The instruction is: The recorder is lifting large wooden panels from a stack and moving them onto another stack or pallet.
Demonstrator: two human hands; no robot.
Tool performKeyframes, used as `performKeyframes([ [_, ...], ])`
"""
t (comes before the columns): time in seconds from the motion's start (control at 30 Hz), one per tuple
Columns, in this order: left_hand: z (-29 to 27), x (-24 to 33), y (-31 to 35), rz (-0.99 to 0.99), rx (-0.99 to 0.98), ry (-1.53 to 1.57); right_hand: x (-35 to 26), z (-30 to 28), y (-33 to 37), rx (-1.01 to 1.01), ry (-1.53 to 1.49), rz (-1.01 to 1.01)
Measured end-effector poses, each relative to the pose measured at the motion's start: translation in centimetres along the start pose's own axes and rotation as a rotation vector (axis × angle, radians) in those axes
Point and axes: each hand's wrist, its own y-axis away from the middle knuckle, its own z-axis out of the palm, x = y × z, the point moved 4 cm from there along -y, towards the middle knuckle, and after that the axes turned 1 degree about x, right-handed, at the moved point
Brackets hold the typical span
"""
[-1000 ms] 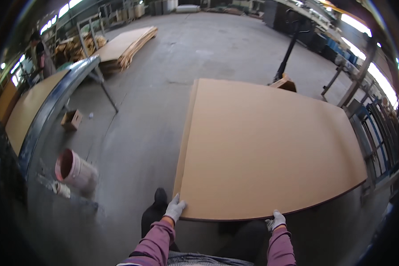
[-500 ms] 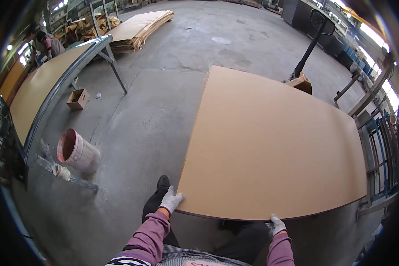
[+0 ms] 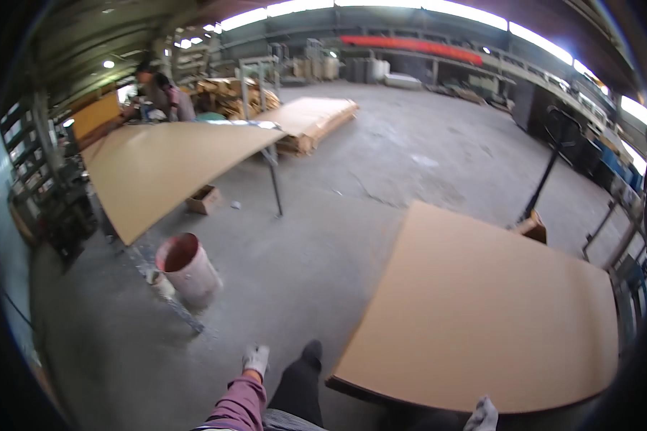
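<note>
Big brown board (image 3: 489,316) sits well to the right of the grubby pinkish bucket (image 3: 196,279), its near edge closer to the camera than the bucket is; the top face is plain, matte tan-brown and pretty clean, with a soft darker band running down toward its right end; it's flat with crisp-looking corners, the sides bow a bit in the fisheye view, and the near left side shows a dark, thickish edge; can't tell from here if that's one sheet or several stacked.

The pale-gloved left hand (image 3: 256,360) is to the near right of the bucket, apart from the board, nothing visible in it, though I can't tell how curled its fingers are; the right hand (image 3: 484,416), same kind of glove, is way over to the bucket's right at the board's near edge, fingers overlapping it; can't tell if they're clamped on or just resting, since the lower edge of the view cuts the hand off.

Behind the bucket there's a metal-legged bench (image 3: 275,185) carrying a yellowish-tan sheet (image 3: 172,158), with a co-worker (image 3: 180,104) at its far side; small brown box (image 3: 203,200) just behind the bucket; stack of pale sheets (image 3: 313,118) farther back and right of it; black pallet-jack handle (image 3: 544,179) way off to the bucket's right, past the board's far edge.
</note>
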Motion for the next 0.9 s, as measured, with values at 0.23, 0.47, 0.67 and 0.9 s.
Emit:
performKeyframes([
  [0.23,0.3,-30.0,-3.4,-0.273,-0.252,-0.607,5.7,4.4,-1.8,0.384,0.283,-0.078],
  [0.47,-6.5,-23.7,-8.8,-0.236,-0.028,0.485,4.8,-2.4,-10.8,0.316,0.844,-0.254],
  [0.67,-17.3,-6.8,-9.2,0.015,0.133,1.095,5.5,2.6,-3.6,0.479,0.605,-0.367],
  [0.9,-22.9,6.8,-7.7,0.286,0.034,1.616,5.0,3.3,-3.2,0.51,0.641,-0.359],
])
